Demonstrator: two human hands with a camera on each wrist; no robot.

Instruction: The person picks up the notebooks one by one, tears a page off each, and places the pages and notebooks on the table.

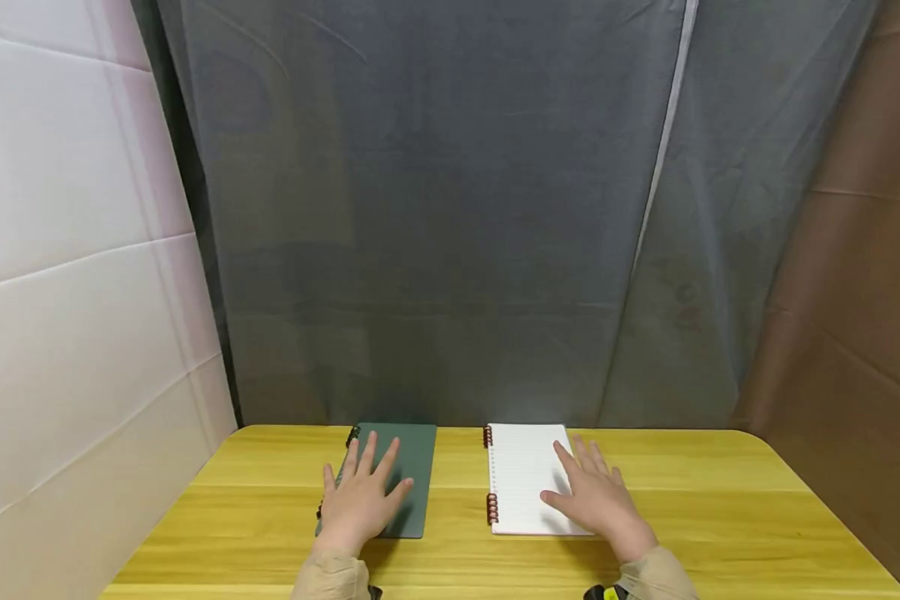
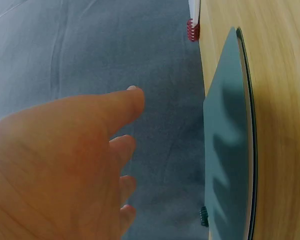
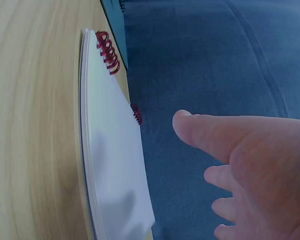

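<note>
A dark green closed notebook lies on the yellow wooden table, left of centre. My left hand is spread flat over it, fingers straight. In the left wrist view the left hand hovers off the green cover and casts a finger shadow on it. An open white lined notebook with reddish rings lies to the right. My right hand is spread over its right part. In the right wrist view the right hand stands a little clear of the white page.
A grey cloth hangs behind the table's far edge. A white padded wall stands on the left and a brown panel on the right. Bare tabletop lies on both sides of the notebooks.
</note>
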